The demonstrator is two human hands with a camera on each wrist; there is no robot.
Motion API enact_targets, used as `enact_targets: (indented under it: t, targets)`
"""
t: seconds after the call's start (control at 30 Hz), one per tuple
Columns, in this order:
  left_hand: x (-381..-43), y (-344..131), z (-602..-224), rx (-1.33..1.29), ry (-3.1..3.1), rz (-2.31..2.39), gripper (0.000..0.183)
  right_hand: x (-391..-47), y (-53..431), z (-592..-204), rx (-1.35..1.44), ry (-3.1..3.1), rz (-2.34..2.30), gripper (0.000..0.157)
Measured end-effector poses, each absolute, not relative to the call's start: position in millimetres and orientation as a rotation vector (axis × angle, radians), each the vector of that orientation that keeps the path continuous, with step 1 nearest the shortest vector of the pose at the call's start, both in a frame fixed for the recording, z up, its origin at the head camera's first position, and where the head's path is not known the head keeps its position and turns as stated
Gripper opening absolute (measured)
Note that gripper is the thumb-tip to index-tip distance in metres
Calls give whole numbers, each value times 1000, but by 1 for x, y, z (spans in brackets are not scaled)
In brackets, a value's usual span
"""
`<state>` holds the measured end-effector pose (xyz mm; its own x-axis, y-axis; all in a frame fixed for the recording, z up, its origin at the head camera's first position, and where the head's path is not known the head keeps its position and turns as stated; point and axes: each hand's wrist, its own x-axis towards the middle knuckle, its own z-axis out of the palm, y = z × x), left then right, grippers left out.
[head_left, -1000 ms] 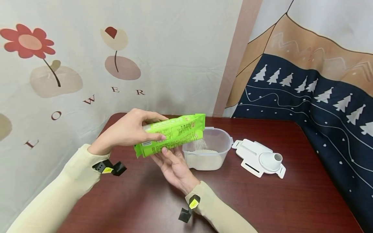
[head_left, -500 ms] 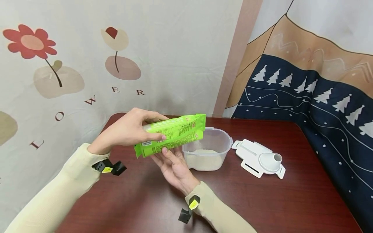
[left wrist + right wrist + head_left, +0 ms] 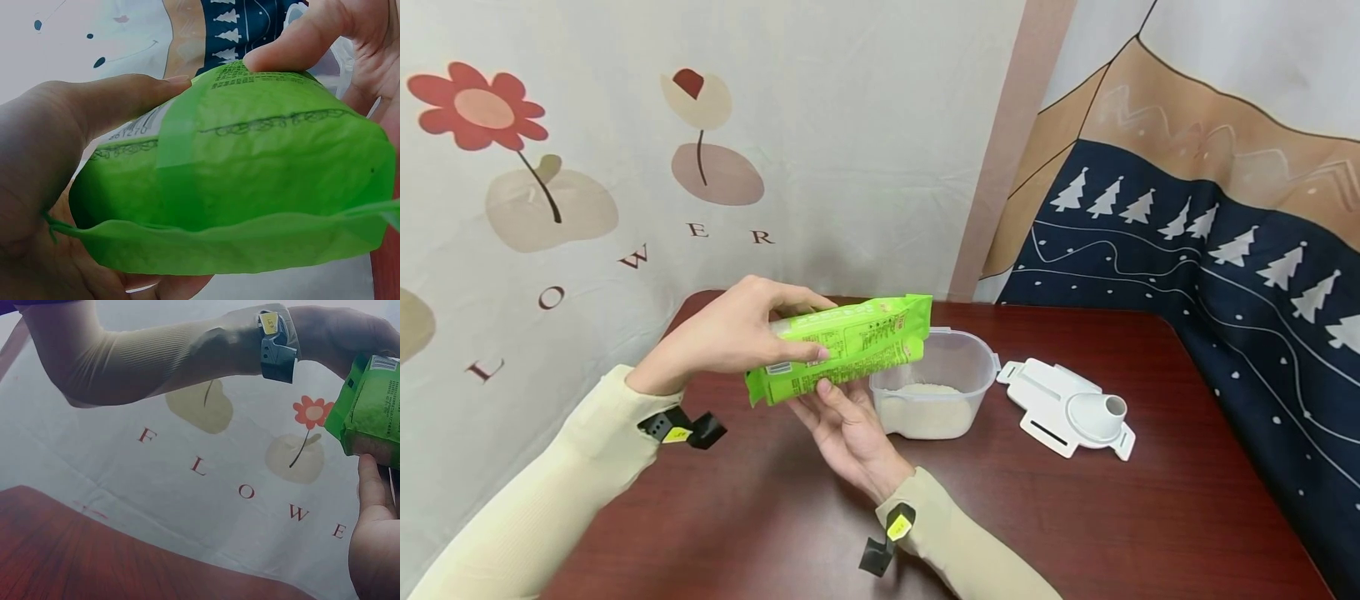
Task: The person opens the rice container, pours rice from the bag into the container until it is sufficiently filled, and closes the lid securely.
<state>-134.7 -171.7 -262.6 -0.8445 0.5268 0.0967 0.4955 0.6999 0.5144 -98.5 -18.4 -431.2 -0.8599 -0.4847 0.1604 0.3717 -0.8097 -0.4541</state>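
A bright green printed bag [image 3: 850, 346] is held tilted, its right end lower over a clear plastic container [image 3: 977, 367]. White rice-like grains [image 3: 928, 412] lie in the container, level at roughly half its height. From above, my left hand [image 3: 730, 333] grips the bag near its left end, thumb on the printed face. Below it, my right hand [image 3: 857, 437] supports the bag, thumb against the lower front and fingers underneath, partly hidden. The left wrist view shows the bag's sealed end [image 3: 237, 244] between both hands. The bag's mouth is turned away from the head view.
A white plastic lid [image 3: 1067, 408] with a round spout lies right beside the container on the dark red table [image 3: 1075, 517]. Behind the table hangs a printed cloth [image 3: 865, 150], with a navy tree-patterned part [image 3: 1120, 242] at the right.
The stream of grains falling from the bag has thinned to barely visible. Both hands and the bag hold nearly the same place; container and lid have not moved.
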Motion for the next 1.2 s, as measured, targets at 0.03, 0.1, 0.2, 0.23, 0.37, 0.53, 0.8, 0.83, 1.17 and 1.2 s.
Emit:
enact_targets:
  t: [0.03, 0.1, 0.2, 0.23, 0.37, 0.53, 0.8, 0.83, 1.17, 1.2]
  targets:
    - [-135, -172, -262, 855, 2843, 833, 41, -99, -18, -431, -380, 574, -2594, 51]
    - [-134, -171, -262, 855, 2844, 831, 41, -99, -18, -431, -392, 577, -2593, 51]
    - [-134, -171, -261, 863, 2843, 832, 41, -99, -19, -431, -397, 583, -2593, 51]
    - [-134, -171, -260, 866, 2840, 834, 41, -98, -19, -431, -397, 585, -2593, 52]
    - [-134, -171, -260, 882, 2833, 840, 41, -98, -19, -430, -392, 595, -2595, 54]
    - [-135, -171, -260, 893, 2833, 834, 41, -97, -19, -430, -386, 599, -2596, 56]
    - [-135, -170, -258, 892, 2837, 811, 43, -97, -19, -430, -392, 578, -2608, 56]
    - [-135, -169, -258, 890, 2836, 809, 43, -97, -20, -430, -393, 574, -2609, 55]
    - [-137, -170, -257, 878, 2832, 790, 45, -97, -21, -429, -389, 550, -2606, 50]
    - [-138, -170, -257, 878, 2833, 785, 45, -97, -21, -429, -387, 548, -2604, 50]
